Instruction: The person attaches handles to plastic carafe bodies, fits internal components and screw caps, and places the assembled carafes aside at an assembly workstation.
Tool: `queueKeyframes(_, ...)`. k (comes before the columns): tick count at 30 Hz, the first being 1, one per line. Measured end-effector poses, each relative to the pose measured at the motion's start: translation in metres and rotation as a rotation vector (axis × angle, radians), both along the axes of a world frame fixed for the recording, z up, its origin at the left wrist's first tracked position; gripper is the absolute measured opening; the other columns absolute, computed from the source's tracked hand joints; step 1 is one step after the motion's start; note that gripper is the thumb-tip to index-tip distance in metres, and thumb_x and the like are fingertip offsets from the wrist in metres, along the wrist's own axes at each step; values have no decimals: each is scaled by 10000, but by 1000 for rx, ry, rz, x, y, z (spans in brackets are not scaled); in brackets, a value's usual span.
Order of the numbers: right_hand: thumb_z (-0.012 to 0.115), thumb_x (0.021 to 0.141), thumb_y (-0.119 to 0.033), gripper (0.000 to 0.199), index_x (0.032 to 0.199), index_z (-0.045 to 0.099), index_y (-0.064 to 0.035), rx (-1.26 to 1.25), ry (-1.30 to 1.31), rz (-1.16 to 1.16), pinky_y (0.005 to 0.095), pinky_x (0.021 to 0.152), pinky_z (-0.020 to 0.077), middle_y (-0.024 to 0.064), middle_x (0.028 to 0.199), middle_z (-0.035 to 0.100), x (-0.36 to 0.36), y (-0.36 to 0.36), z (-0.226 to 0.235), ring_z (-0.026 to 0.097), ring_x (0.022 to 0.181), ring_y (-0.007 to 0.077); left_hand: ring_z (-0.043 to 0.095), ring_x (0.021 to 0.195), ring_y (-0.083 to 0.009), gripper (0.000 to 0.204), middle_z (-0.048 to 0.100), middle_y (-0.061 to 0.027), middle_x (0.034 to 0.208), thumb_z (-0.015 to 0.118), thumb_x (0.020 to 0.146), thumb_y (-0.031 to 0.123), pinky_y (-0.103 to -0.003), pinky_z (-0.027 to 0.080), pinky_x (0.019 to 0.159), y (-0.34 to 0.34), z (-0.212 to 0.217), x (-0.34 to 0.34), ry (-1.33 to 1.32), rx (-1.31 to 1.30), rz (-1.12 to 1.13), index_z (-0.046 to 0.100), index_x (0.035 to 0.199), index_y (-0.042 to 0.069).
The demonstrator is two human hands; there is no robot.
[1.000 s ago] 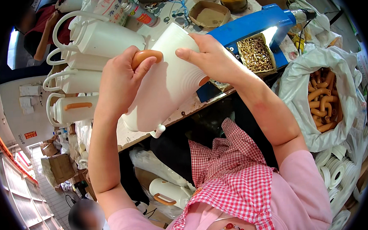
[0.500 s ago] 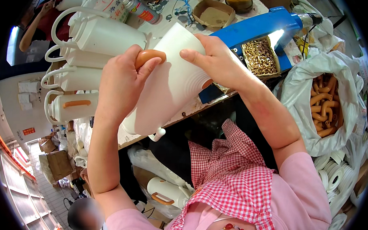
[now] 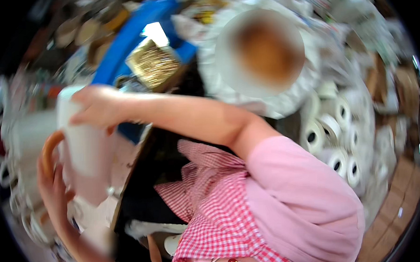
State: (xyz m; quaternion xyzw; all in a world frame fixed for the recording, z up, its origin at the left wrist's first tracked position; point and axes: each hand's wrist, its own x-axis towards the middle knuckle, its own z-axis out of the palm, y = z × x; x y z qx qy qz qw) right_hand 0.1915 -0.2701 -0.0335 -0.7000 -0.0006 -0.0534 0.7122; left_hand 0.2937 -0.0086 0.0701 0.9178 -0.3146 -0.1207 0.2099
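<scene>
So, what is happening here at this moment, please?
A person in a pink top and a red checked apron holds a tall white jug with both bare hands. The right hand grips its upper end, and the left hand holds it lower down, next to the orange handle. The picture is blurred by motion. Behind are a blue device, a white bag of orange-brown pieces and white tape rolls.

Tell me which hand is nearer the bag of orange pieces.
Right. The right hand grips the top of the white jug, left of the bag of orange pieces; the left hand, at the jug's handle, is lower and farther away.
</scene>
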Motion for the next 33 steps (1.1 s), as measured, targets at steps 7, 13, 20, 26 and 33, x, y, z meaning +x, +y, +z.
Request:
queueKeyframes(7, 732, 868, -144, 343, 1160, 572, -62, -257, -351, -775, 329, 835, 530, 83, 1038, 698, -173, -74, -36, 697, 962, 210, 670, 834, -175, 447, 704, -114, 1030, 647, 962, 261, -281, 491, 634, 84, 55, -10, -103, 185, 46, 583, 1291, -35)
queueKeyframes(13, 693, 882, -94, 242, 1097, 600, -33, -973, 482, -1383, 342, 778, 544, 121, 980, 713, -491, -214, -93, 697, 871, 229, 645, 1010, -260, 588, 615, -211, 1233, 631, 952, 319, -276, 554, 630, 77, 49, -183, 104, -133, 362, 482, 1429, 9)
queueKeyframes(20, 838, 724, -244, 645, 1313, 606, -122, -1369, 1361, -779, 485, 978, 515, 183, 1259, 649, -681, -185, -190, 608, 1181, 377, 639, 1043, -242, 784, 511, -199, 1404, 675, 902, 285, -248, 548, 581, -9, -67, -260, 644, -506, 418, 287, 1576, 187)
queueKeyframes(26, 699, 806, -234, 682, 1436, 482, -87, -1247, 1362, -696, 467, 1037, 459, 219, 1360, 607, -573, -182, -54, 583, 1247, 409, 550, 591, -41, 448, 605, -24, 1030, 673, 909, 44, -202, 442, 504, 0, -100, -243, 603, -544, 360, 573, 1344, 16)
queueKeyframes(33, 670, 973, -209, 494, 1389, 509, 1, 99, 266, -869, 376, 1068, 419, 116, 1329, 593, -432, -130, -111, 571, 1228, 251, 543, 557, -46, 387, 586, -3, 983, 696, 940, 59, -204, 431, 499, 14, -92, -274, 673, -707, 506, 586, 1310, 33)
